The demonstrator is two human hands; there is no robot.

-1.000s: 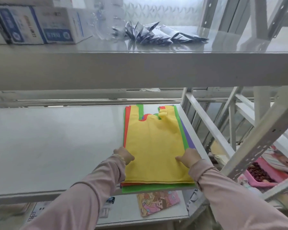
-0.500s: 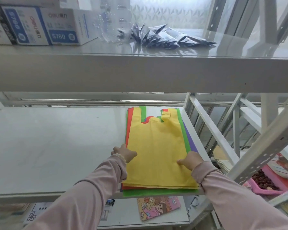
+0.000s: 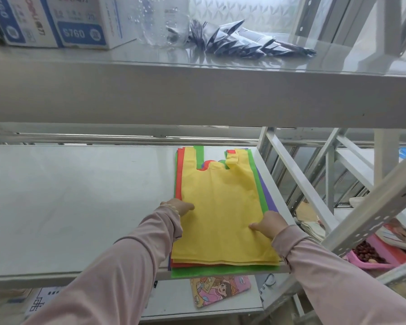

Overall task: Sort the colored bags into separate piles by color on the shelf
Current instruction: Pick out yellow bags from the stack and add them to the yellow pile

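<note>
A flat stack of coloured bags lies at the right end of the grey middle shelf (image 3: 68, 207). The yellow bag (image 3: 220, 202) is on top. Edges of a red bag (image 3: 178, 179), a green bag (image 3: 220, 272) and a purple bag (image 3: 268, 198) stick out from under it. My left hand (image 3: 177, 206) rests at the yellow bag's left edge, thumb on top of the fabric. My right hand (image 3: 268, 224) presses on the yellow bag near its right edge, fingers curled. Whether either hand pinches the bag I cannot tell for sure.
The upper shelf (image 3: 197, 95) hangs low over the stack and carries blue-and-white boxes (image 3: 56, 22), a clear bottle (image 3: 163, 19) and dark foil packets (image 3: 244, 43). White frame struts (image 3: 298, 179) stand to the right. A cartoon-print pouch (image 3: 219, 289) lies on the shelf below.
Both hands stay on the yellow bag at nearly the same spots. The camera has shifted slightly downward, so the shelf and stack sit a little lower in view.
</note>
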